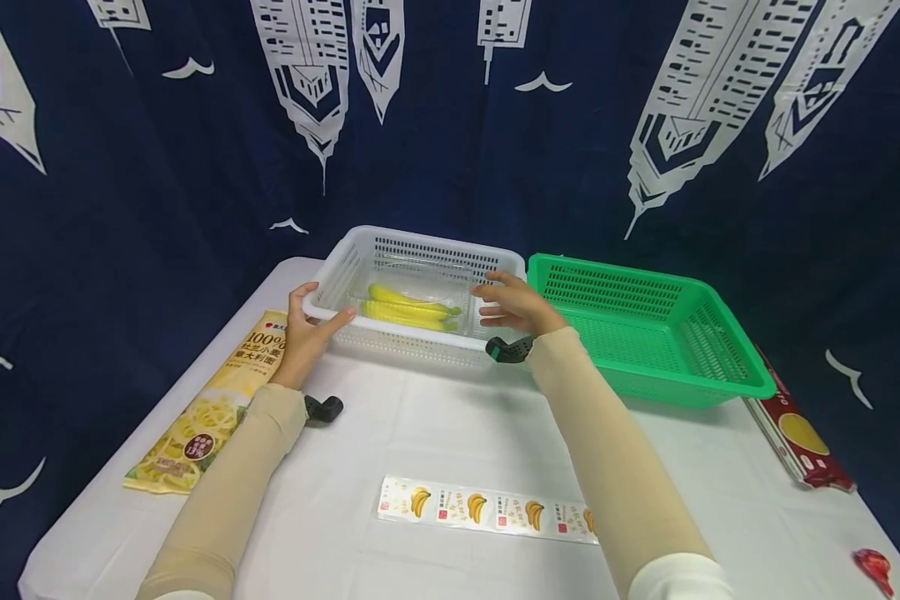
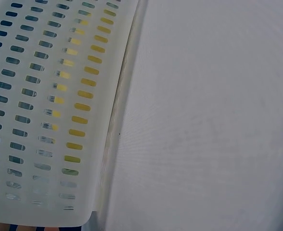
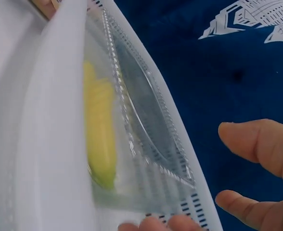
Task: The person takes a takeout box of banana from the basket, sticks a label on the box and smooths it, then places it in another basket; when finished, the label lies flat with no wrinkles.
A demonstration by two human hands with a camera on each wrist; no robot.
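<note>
A white plastic basket (image 1: 420, 348) stands at the back of the table. Inside it is a clear plastic box (image 3: 146, 106) with its lid raised, holding yellow bananas (image 1: 408, 310) with green tips. My left hand (image 1: 307, 337) grips the basket's front left corner, thumb over the rim and fingers on the outside. Over the right part of the basket, my right hand (image 1: 521, 304) has its fingers spread and holds nothing. In the left wrist view, yellow shows through the slots of the basket's wall (image 2: 91, 144).
A green basket (image 1: 667, 379) stands to the right, beside the white one. A yellow pasta packet (image 1: 210, 408) lies at left, a red packet (image 1: 802, 437) at right. Near the front are a strip of banana labels (image 1: 487, 510) and a small red object (image 1: 873, 568).
</note>
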